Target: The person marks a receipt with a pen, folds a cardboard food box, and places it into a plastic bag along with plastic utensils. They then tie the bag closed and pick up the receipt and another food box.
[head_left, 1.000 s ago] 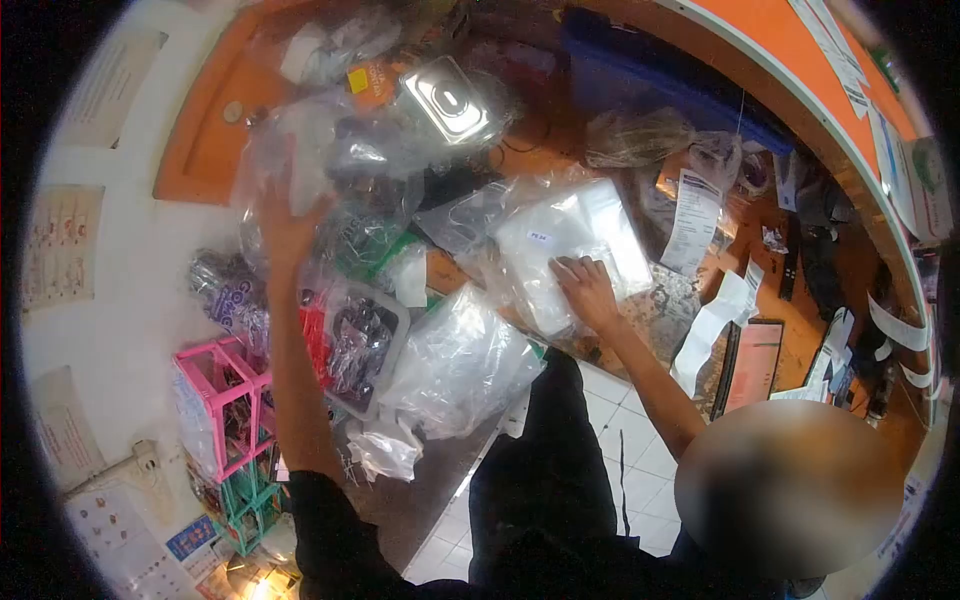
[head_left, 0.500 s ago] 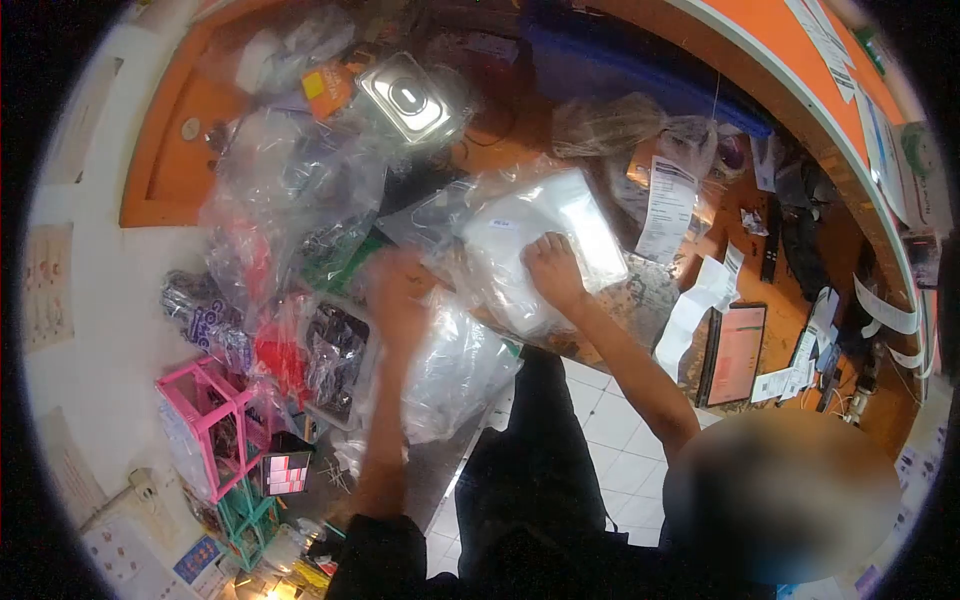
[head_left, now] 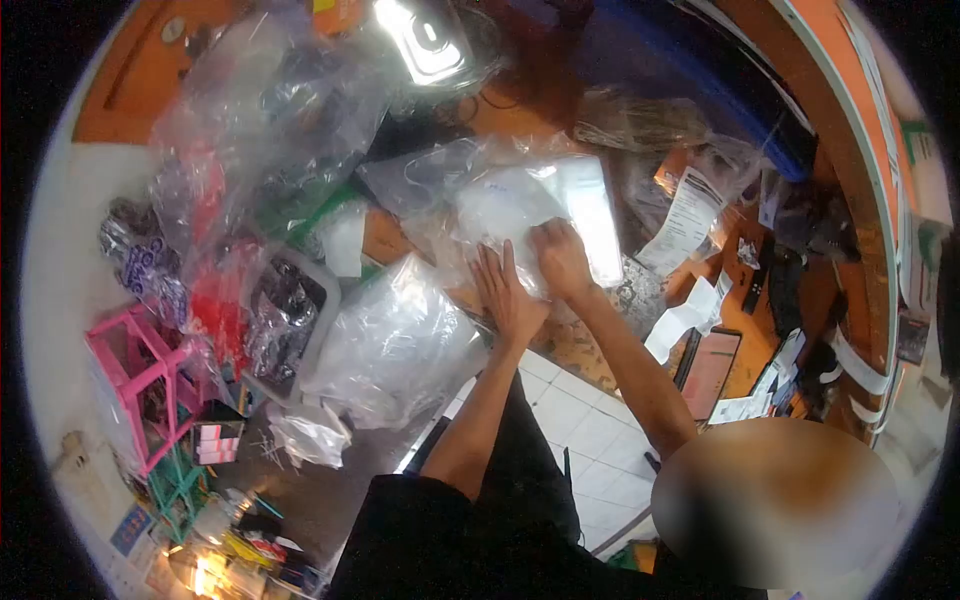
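A clear plastic bag (head_left: pixel 505 205) with a small label lies on the orange counter, a shiny, glossy panel (head_left: pixel 597 225) along its right side. My left hand (head_left: pixel 510 298) rests on the bag's near edge, fingers stretched out and slightly spread. Just to its right, my right hand (head_left: pixel 562 258) is closed, its curled fingers on the bag by the glossy panel. What lies under those fingers is hidden. Another large bundle of clear plastic (head_left: pixel 400 340) sits to the left of my left hand.
At the left are a grey tray (head_left: pixel 318 325) of dark wrapped items, a pink rack (head_left: pixel 140 385) and a phone (head_left: pixel 218 435). Paper slips (head_left: pixel 685 220) and a tablet (head_left: pixel 712 375) lie at the right. A metal lid (head_left: pixel 425 40) shines at the back. A blurred round shape covers the lower right.
My left hand has moved right from above the plastic bundle onto the bag beside my right hand. My right hand stays on the bag. The camera view has shifted.
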`<action>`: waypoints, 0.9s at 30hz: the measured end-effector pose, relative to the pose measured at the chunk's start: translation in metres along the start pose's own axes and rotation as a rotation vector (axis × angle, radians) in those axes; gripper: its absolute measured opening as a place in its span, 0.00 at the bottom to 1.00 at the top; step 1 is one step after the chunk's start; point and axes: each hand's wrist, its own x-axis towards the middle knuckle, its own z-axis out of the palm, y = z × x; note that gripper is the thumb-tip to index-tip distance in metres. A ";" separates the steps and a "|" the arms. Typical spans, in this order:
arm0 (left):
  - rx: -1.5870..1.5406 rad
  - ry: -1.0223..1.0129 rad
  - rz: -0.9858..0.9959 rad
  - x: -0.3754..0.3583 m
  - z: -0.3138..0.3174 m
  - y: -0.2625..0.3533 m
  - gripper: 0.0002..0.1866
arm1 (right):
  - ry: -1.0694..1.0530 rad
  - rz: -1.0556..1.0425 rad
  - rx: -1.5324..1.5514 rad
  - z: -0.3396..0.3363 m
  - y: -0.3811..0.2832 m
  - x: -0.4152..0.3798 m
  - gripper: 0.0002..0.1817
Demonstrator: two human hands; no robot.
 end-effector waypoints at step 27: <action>-0.053 0.315 -0.241 -0.004 0.008 -0.014 0.30 | 0.049 0.220 0.366 -0.111 -0.082 -0.096 0.11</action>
